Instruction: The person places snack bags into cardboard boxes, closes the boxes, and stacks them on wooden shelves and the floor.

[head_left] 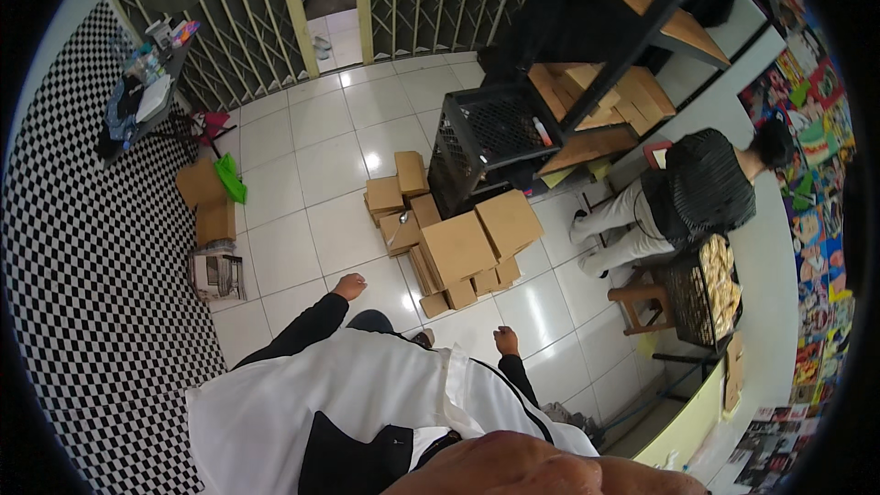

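Observation:
My left hand (349,286) hangs over the white tiled floor, its fingers loosely curled with nothing seen in them. Further right, my right hand (505,341) is also curled closed and looks empty. Neither touches anything. Ahead of both stands a group of brown cardboard boxes (454,250) of several sizes, nearest to my hands. A larger box (510,221) leans beside them at a tilt. On the smaller boxes to the left lies a small shiny spoon-like thing (403,217).
Black plastic crates (486,133) are stacked behind the boxes, next to wooden shelves (587,147). A person (706,183) stands at the right, near a brown stool (642,301) and a crate of packaged goods (704,293). Boxes (213,220) line the left wall; a folding gate (440,0) is beyond.

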Demonstrator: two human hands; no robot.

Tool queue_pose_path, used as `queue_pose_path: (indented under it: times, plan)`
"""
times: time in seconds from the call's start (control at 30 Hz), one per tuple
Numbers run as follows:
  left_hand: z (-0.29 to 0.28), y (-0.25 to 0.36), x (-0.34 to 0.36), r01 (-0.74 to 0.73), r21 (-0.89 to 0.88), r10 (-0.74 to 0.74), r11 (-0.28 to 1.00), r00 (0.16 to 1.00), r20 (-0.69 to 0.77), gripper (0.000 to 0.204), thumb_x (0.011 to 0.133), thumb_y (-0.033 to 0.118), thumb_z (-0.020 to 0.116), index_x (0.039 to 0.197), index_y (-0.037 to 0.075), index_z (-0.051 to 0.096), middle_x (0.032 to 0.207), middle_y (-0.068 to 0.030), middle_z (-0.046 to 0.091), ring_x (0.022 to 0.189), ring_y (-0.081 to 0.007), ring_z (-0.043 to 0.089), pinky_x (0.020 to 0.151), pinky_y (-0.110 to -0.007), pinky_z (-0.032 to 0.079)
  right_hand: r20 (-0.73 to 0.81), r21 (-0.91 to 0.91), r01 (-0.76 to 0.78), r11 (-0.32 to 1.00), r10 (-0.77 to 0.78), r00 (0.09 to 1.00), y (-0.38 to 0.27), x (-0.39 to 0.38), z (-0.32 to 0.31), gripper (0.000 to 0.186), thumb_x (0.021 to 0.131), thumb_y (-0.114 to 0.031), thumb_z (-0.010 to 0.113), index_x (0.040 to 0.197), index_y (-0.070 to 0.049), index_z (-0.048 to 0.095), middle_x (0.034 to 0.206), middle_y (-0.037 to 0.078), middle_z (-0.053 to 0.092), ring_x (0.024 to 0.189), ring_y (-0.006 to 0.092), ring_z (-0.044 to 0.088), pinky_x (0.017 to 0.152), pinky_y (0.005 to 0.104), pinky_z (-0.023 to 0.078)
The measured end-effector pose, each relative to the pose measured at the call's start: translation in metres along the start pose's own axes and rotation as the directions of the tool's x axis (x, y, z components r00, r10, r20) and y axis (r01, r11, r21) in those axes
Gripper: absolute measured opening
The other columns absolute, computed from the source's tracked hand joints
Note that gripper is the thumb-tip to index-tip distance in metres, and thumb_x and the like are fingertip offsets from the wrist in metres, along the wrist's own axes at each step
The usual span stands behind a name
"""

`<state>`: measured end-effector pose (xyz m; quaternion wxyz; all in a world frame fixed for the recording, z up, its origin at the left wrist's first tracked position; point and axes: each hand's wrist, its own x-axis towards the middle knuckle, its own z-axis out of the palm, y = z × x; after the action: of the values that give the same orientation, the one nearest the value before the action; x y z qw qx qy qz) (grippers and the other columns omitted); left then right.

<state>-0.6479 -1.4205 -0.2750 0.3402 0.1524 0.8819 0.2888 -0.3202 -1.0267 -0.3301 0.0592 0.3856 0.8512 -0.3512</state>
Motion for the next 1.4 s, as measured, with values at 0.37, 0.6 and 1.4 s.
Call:
queue_pose_path:
  times: [0.37, 0.6, 1.4]
  plan:
    - [-0.015, -0.005, 0.112, 0.258, -0.370, -0.153, 0.893, 0.945, 0.289, 0.015, 0.083, 0.018, 0.056, 0.084, 0.004, 0.061, 0.077, -0.0041, 0.059, 0.066, -0.0143, 0.057, 0.053, -0.028, 0.047, 0.081, 0.176, -0.015, 0.984, 0.001, 0.997, -0.115, 0.090, 0.022, 0.039, 0.078, -0.023, 0.060, 0.107, 0.003, 0.059, 0.089, 0.017, 0.066, 0.082, 0.0263, 0.064, 0.074, 0.0335, 0.050]
    - [-0.049, 0.007, 0.243, -0.096, 0.046, 0.084, 0.994, 0.972, 0.217, 0.029, 0.081, 0.032, 0.053, 0.084, 0.006, 0.065, 0.088, -0.0172, 0.064, 0.085, -0.0363, 0.060, 0.075, -0.044, 0.048, 0.340, -0.012, -0.263, 0.965, 0.251, 0.906, -0.136, 0.056, 0.088, 0.041, 0.076, -0.028, 0.061, 0.105, 0.001, 0.060, 0.083, 0.014, 0.066, 0.078, 0.0240, 0.064, 0.072, 0.0331, 0.050]
    - [0.034, -0.001, 0.553, 0.425, -0.771, -0.236, 0.475, 0.905, 0.353, 0.058, 0.089, 0.040, 0.051, 0.132, 0.003, 0.038, 0.129, -0.0128, 0.047, 0.119, -0.0263, 0.043, 0.098, -0.035, 0.033, 0.489, 0.144, -0.652, 0.745, 0.519, 0.701, -0.249, 0.033, 0.200, 0.034, 0.087, -0.021, 0.056, 0.112, 0.001, 0.056, 0.099, 0.015, 0.065, 0.088, 0.0224, 0.063, 0.075, 0.0316, 0.050]
